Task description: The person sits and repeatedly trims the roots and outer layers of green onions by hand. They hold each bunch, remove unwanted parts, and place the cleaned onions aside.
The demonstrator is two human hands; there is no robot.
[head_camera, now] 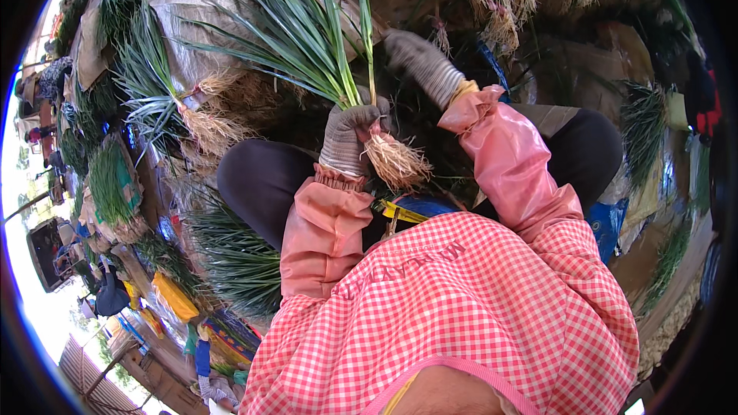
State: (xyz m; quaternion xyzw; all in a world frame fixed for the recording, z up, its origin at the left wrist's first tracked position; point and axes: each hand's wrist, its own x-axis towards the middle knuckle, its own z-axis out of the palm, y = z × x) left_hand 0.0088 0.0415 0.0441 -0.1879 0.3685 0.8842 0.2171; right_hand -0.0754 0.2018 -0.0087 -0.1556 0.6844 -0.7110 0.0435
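Observation:
My left hand [353, 135], in a dirty striped knit glove, is closed around a bunch of green onions [331, 63]. The long green leaves fan up and to the left, and the pale roots [396, 158] hang out below the fist towards my lap. One stalk [372, 46] stands somewhat apart at the bunch's right side. My right hand [424, 66], gloved alike, is up and to the right of the bunch, blurred; its fingers are too unclear to tell whether they hold anything. Pink sleeves cover both forearms.
Another bunch of green onions [202, 121] lies at the left beside a pale woven sack [199, 17]. Rooted onion bunches [507, 6] lie at the upper right. More green leaves [242, 253] are by my left knee. Several people are far off at the left.

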